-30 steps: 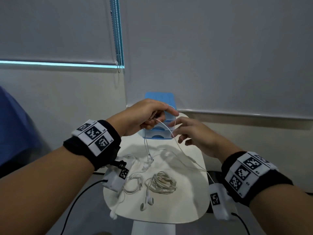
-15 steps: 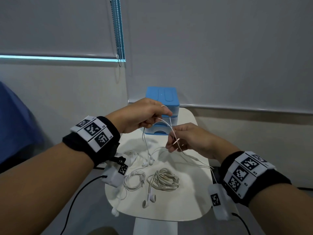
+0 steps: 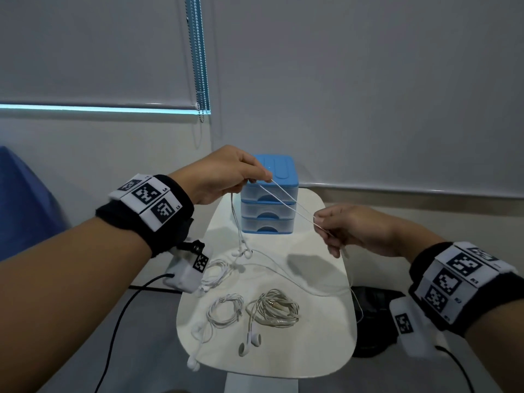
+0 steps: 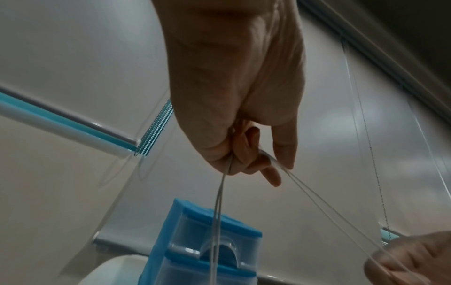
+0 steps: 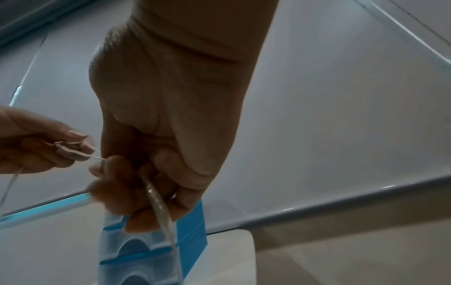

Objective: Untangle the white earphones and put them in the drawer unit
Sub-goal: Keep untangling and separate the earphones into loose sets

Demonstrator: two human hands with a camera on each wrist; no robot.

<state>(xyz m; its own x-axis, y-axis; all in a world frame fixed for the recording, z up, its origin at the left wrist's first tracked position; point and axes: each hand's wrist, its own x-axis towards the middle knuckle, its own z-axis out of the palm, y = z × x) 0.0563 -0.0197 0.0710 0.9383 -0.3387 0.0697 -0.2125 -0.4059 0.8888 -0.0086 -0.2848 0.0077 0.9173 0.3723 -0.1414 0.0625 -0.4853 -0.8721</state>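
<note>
Both hands hold one pair of white earphones (image 3: 292,207) in the air above the table. My left hand (image 3: 256,177) pinches the cable in front of the blue drawer unit (image 3: 269,194), and two strands run taut from it to my right hand (image 3: 321,225), which pinches them lower right. From the left hand (image 4: 246,162) two more strands hang down to the earbuds (image 3: 241,252) on the table. Past the right hand (image 5: 136,177) the cable (image 5: 158,200) trails down over the table's right edge. All three drawers look closed.
The small white table (image 3: 326,350) also carries three other coiled earphone sets: one (image 3: 217,275) by my left wrist, a white one (image 3: 225,310) and a cream one (image 3: 273,307) near the front. Roller blinds hang behind. A dark object (image 3: 371,324) lies on the floor at right.
My hands have drawn apart: the left rose toward the drawer unit's top, the right moved right and down. The cable between them went from slack to taut.
</note>
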